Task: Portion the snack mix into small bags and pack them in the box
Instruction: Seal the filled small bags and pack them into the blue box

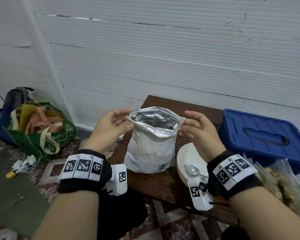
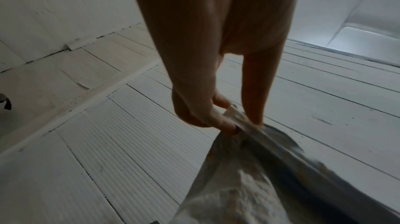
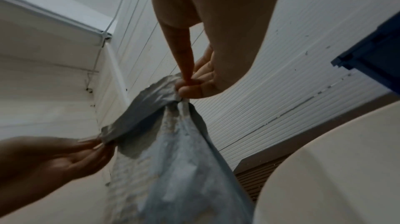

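A white snack bag (image 1: 150,148) with a silver foil lining stands upright on the brown wooden table (image 1: 156,182), its mouth pulled wide. My left hand (image 1: 117,122) pinches the left edge of the mouth, and the left wrist view shows its fingers (image 2: 225,123) clamped on the bag's (image 2: 255,185) rim. At the right edge my right hand (image 1: 191,126) pinches the rim between thumb and fingers (image 3: 190,89). The bag (image 3: 173,159) hangs between both hands in the right wrist view. The bag's contents are hidden. A blue lidded box (image 1: 263,135) sits to the right.
A white bowl (image 1: 187,153) holding a metal spoon (image 1: 191,169) sits just right of the bag. Clear small bags of snack mix (image 1: 280,181) lie at the right edge. A green cloth tote (image 1: 42,132) and a grey backpack (image 1: 16,97) rest on the floor at left.
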Available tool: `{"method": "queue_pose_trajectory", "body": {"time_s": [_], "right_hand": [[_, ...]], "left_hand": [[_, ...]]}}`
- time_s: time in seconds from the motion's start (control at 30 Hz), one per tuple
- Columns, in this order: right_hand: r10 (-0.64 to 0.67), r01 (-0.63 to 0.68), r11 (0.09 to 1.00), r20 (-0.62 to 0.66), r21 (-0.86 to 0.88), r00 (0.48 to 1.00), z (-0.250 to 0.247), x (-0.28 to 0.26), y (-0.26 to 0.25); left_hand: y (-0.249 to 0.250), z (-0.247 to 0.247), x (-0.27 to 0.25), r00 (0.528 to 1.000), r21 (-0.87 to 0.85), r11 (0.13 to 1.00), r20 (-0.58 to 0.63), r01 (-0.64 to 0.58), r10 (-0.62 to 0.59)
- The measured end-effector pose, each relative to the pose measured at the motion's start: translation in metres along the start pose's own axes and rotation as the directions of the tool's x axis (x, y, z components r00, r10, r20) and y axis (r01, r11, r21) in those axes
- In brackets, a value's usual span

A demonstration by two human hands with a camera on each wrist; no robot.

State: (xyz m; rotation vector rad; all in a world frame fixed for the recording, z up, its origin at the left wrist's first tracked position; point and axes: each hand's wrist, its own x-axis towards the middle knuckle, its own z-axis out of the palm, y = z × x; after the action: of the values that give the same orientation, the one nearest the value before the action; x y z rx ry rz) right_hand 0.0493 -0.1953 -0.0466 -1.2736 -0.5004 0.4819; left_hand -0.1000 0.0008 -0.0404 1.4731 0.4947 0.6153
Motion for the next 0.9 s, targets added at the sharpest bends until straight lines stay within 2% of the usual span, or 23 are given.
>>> {"method": "queue_pose_trajectory", "body": {"time_s": [0.1, 0.2, 0.4, 0.57, 0.67, 0.9], "right_hand": [[-0.058, 0.058, 0.985, 0.007, -0.16, 0.998, -0.001, 0.0, 0.003], [-0.103, 0.09, 0.967, -0.045, -0.237, 0.994, 0.0, 0.002, 0.006], [-0.109, 0.062, 0.97, -0.195, -0.233, 0.975, -0.001, 0.011, 0.009], [-0.161, 0.082, 0.951, -0.251, -0.3, 0.955, 0.0, 0.015, 0.008], [-0.184, 0.093, 0.942, -0.263, -0.323, 0.947, 0.004, 0.017, 0.009], [-0.152, 0.073, 0.949, -0.242, -0.307, 0.958, 0.007, 0.016, 0.008]], "left_hand": [[-0.002, 0.002, -0.001, 0.998, 0.058, 0.998, -0.062, -0.023, 0.027], [-0.004, 0.003, 0.0, 0.991, 0.127, 0.99, -0.113, -0.061, 0.076], [-0.009, 0.0, 0.004, 0.98, 0.208, 0.972, -0.144, -0.108, 0.14], [-0.015, -0.003, 0.01, 0.97, 0.004, 0.992, -0.209, -0.124, 0.122], [-0.017, 0.0, 0.011, 0.969, -0.047, 0.991, -0.222, -0.122, 0.109], [-0.024, 0.003, 0.016, 0.962, 0.114, 0.987, -0.234, -0.116, 0.141]]}}
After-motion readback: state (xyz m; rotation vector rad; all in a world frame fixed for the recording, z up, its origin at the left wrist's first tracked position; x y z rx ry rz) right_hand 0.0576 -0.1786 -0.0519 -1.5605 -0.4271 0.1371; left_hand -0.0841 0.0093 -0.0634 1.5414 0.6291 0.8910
